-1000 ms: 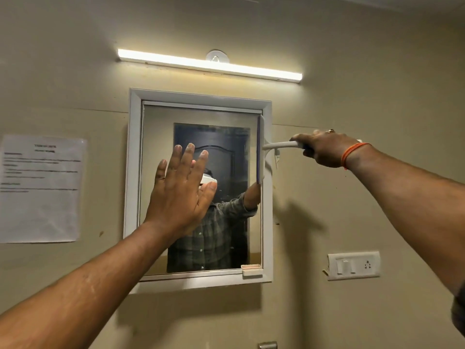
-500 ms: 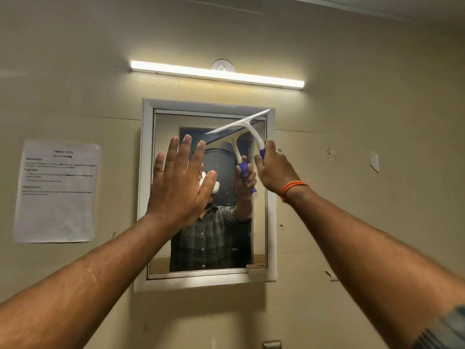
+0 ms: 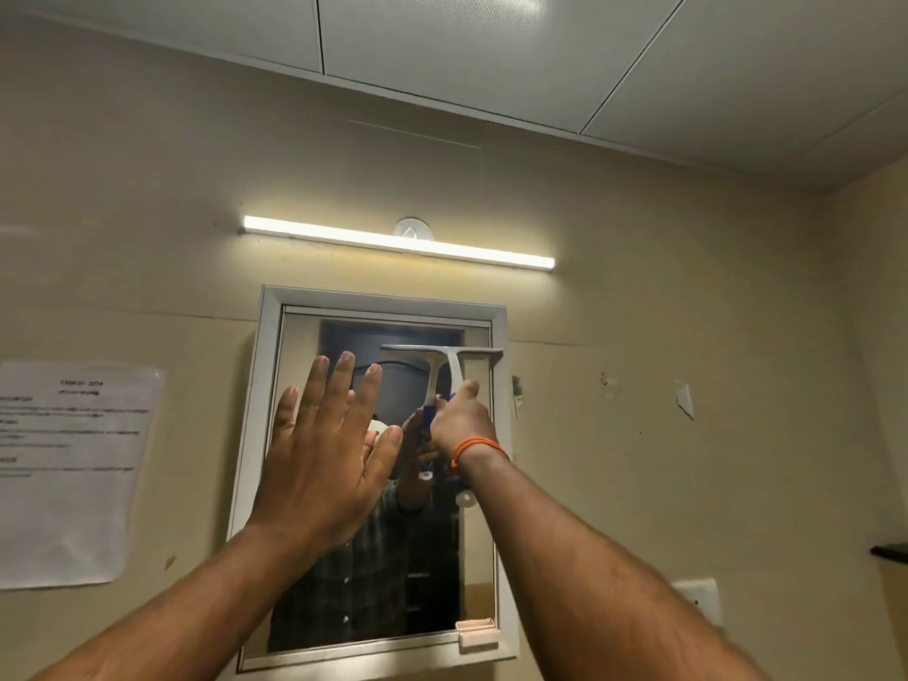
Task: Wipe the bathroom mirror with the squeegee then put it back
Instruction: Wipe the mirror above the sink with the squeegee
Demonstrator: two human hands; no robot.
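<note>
Head view: we see the right hand (image 3: 462, 425) clamped around the blue grip of the squeegee (image 3: 454, 371), its white blade lying level against the upper right part of the mirror (image 3: 314, 336), one end reaching the white frame. An orange band (image 3: 479, 447) circles that wrist. Our left hand (image 3: 324, 459) is raised before the glass with fingers spread, holding nothing; we cannot tell whether it touches. A lit tube light (image 3: 398, 240) hangs above, and a paper notice (image 3: 69, 474) is stuck to the wall at left.
</note>
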